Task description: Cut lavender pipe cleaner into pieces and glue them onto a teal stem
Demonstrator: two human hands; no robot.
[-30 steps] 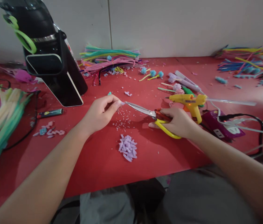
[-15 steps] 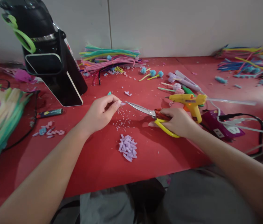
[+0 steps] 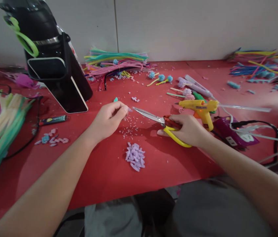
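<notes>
Between the thumb and fingertips of my left hand (image 3: 110,119) is pinched a small lilac pipe cleaner piece (image 3: 129,109), its end poking out to the right. My right hand (image 3: 190,130) grips scissors (image 3: 151,116) with red and yellow handles. Their blades look closed or nearly so, and the tip points left, just short of the lilac piece. Below lies a heap of cut lilac pipe cleaner pieces (image 3: 135,156). Fine lilac clippings (image 3: 129,131) are scattered between the heap and my hands.
A black bottle (image 3: 80,75) with a phone (image 3: 62,93) against it stands at left. A yellow glue gun (image 3: 198,107) lies by a purple power strip (image 3: 237,135) with cables. Pipe cleaner bundles (image 3: 119,62) lie along the wall; more pipe cleaners (image 3: 3,125) are at left.
The scissors tip has drawn very slightly away from the lilac piece, and my left fingertips have shifted a little on it. Everything else stays in place.
</notes>
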